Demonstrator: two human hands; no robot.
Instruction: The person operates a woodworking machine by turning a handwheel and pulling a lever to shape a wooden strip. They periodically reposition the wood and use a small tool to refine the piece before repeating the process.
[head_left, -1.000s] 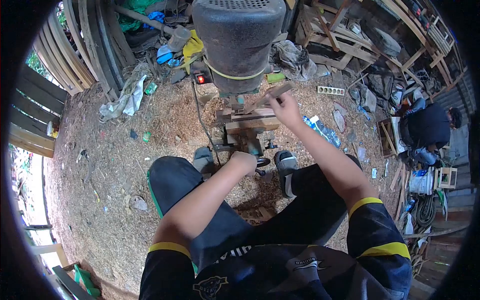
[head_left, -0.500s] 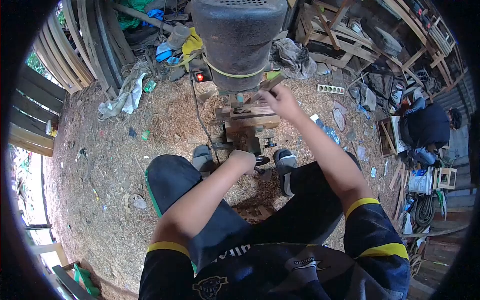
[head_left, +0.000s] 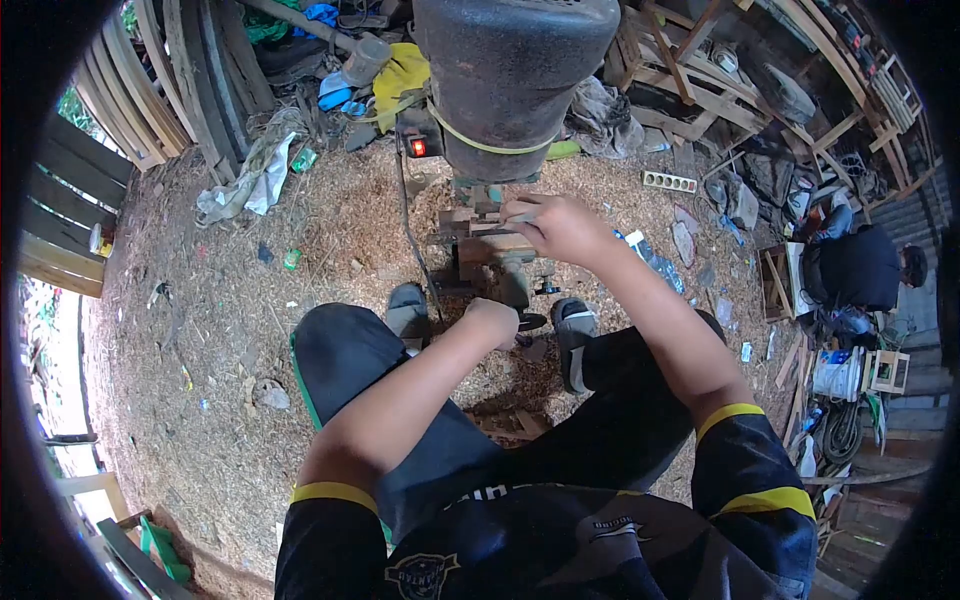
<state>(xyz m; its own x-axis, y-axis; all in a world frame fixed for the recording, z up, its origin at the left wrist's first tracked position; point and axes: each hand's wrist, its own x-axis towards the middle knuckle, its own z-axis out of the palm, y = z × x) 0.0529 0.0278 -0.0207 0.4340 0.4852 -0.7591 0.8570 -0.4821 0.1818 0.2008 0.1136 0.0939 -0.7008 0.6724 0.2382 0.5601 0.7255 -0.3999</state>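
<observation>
Much is covered here. Our left hand (head_left: 493, 322) shows only its back and wrist, fingers curled out of sight at the dark handwheel (head_left: 534, 322); we cannot tell whether it grips the rim or a handle. Our right hand (head_left: 566, 230), up beyond the left, holds thumb and fingers narrow on a narrow piece (head_left: 524, 216), which we make out only as a dull greyish edge, the rest masked by the fingers. The wood block (head_left: 487, 248) sits on the machine's bed just below the right fingertips and ahead of the left hand, its right end partly blocked from view. What we see of it is reddish-brown and straight-edged, with a paler patch toward the hand; grain too small to read. The machine housing (head_left: 515, 85), dark and scuffed, a yellowish band round its lower part, looms beyond both hands, top cut off by the frame; the working parts beneath it are hard to separate. Left of it, a switch (head_left: 418, 147) glows red. Shavings cover the floor (head_left: 340, 235) around our sandals. Far right of the hands, a co-worker (head_left: 855, 268) bends over, hands not distinguishable to us.
</observation>
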